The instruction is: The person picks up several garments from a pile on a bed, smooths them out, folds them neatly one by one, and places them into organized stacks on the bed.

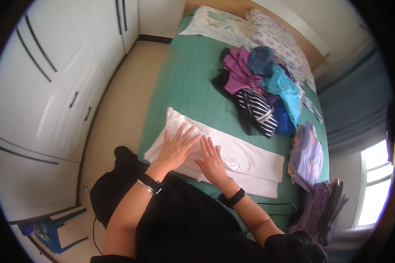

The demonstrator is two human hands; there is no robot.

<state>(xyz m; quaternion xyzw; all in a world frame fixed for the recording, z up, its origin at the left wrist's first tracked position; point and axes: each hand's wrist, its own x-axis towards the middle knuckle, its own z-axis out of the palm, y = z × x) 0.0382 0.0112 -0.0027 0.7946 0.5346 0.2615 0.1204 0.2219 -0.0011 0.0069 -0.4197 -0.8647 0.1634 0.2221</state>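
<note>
A white garment (pixel 250 160), folded into a long strip, lies across the near end of the green-covered bed (pixel 193 83). It looks like a pair of trousers, though its exact kind is hard to tell. Flat on its left half rests my left hand (pixel 176 148), fingers spread. My right hand (pixel 212 162) lies just beside it on the same cloth, its fingers stretched out and fairly close together. Neither hand grips anything. Slight wrinkles show in the fabric around my fingers.
Beyond the white garment, a loose heap of clothes (pixel 254 87) covers the right of the bed. Folded lilac clothing (pixel 307 155) and a darker purple stack (pixel 316 206) lie at the right edge. Pillows (pixel 219 24) lie at the head. White cabinets (pixel 52 96) line the left; a blue stool (pixel 52 234) stands lower left.
</note>
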